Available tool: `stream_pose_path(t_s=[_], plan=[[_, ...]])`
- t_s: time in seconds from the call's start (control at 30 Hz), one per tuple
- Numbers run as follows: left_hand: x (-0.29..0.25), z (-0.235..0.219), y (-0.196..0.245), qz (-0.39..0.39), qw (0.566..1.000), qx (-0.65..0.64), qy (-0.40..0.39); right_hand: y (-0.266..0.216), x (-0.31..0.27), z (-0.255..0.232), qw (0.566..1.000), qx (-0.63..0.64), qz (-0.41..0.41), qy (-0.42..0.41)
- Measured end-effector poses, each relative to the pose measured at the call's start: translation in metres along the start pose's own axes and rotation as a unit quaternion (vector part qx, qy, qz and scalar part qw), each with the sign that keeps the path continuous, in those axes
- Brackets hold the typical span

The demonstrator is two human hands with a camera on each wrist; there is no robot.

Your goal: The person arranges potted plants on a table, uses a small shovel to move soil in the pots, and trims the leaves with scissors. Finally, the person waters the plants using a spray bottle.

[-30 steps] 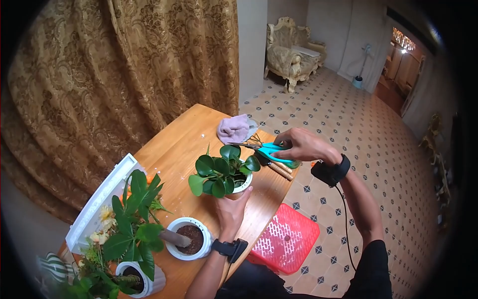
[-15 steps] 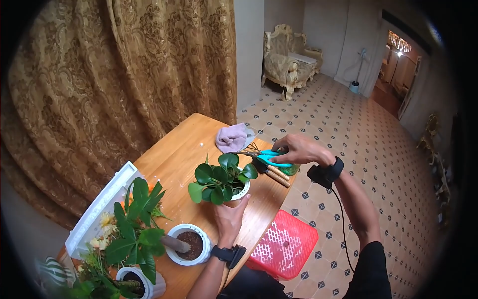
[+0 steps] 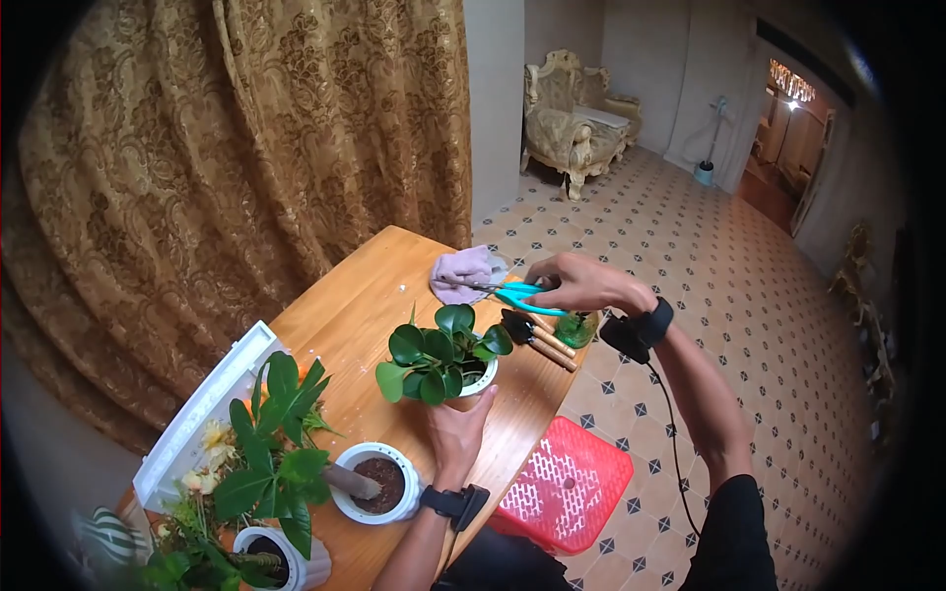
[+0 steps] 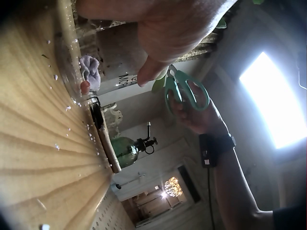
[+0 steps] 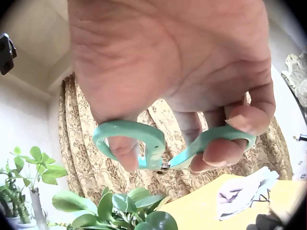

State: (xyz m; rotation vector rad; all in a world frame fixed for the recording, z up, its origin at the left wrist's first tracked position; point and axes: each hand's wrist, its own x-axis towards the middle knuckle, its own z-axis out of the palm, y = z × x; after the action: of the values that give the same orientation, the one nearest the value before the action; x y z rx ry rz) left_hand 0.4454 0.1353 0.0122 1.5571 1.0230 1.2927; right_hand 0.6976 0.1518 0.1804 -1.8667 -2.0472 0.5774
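Note:
My left hand (image 3: 457,435) grips a pot from its near side; out of it grows a plant (image 3: 434,357) with round glossy leaves. In the left wrist view the pot (image 4: 115,55) looks clear with dark print. My right hand (image 3: 589,284) holds turquoise-handled scissors (image 3: 522,295) in the air above the table, beyond the plant's right side. In the right wrist view a thumb and several fingers pass through the scissors' handle loops (image 5: 132,132). The blades point left, over a lilac cloth (image 3: 461,274).
Wooden-handled tools (image 3: 544,340) and a green spray bottle (image 3: 574,330) lie or stand at the table's right edge. Near left are a white pot of soil (image 3: 378,483) with a thick stem, another potted plant, and a white tray (image 3: 202,414). A red stool (image 3: 567,483) stands beside the table.
The right hand and scissors have moved left and slightly up, uncovering more of the tools and bottle. The left hand keeps its hold on the pot.

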Motion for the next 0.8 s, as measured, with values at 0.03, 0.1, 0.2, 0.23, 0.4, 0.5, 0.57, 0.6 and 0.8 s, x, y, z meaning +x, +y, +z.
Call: stream_pose_path(t_s=[0.03,0.1,0.2,0.23,0.4,0.5,0.57,0.6,0.8], plan=[[0.000,0.002,0.003,0.005,1.000,-0.006,0.002,-0.005,0.004,-0.001,1.000,-0.019,-0.005,-0.007],[0.000,0.001,-0.005,0.005,1.000,-0.002,0.003,-0.007,0.016,0.005,0.999,-0.007,-0.017,-0.026],[0.000,0.002,-0.008,0.001,1.000,0.006,0.005,-0.016,0.027,0.004,0.998,0.007,-0.010,-0.059],[0.001,0.003,-0.008,-0.004,1.000,0.010,0.006,-0.017,0.030,0.005,0.998,0.010,-0.023,-0.063],[-0.001,0.002,-0.004,0.005,1.000,0.014,0.005,-0.003,0.045,0.013,0.995,0.026,-0.039,-0.088],[0.000,0.002,-0.007,0.004,1.000,0.012,0.002,0.004,0.048,0.014,0.994,0.000,-0.049,-0.101],[0.000,0.002,-0.008,0.004,1.000,0.010,-0.001,0.005,0.049,0.015,0.994,0.009,-0.057,-0.095],[0.000,0.002,-0.006,0.008,1.000,0.018,0.006,0.003,0.046,0.014,0.994,0.010,-0.057,-0.096],[0.000,0.002,0.001,0.000,1.000,0.030,0.007,0.002,0.038,0.010,0.992,0.052,-0.058,-0.099]])
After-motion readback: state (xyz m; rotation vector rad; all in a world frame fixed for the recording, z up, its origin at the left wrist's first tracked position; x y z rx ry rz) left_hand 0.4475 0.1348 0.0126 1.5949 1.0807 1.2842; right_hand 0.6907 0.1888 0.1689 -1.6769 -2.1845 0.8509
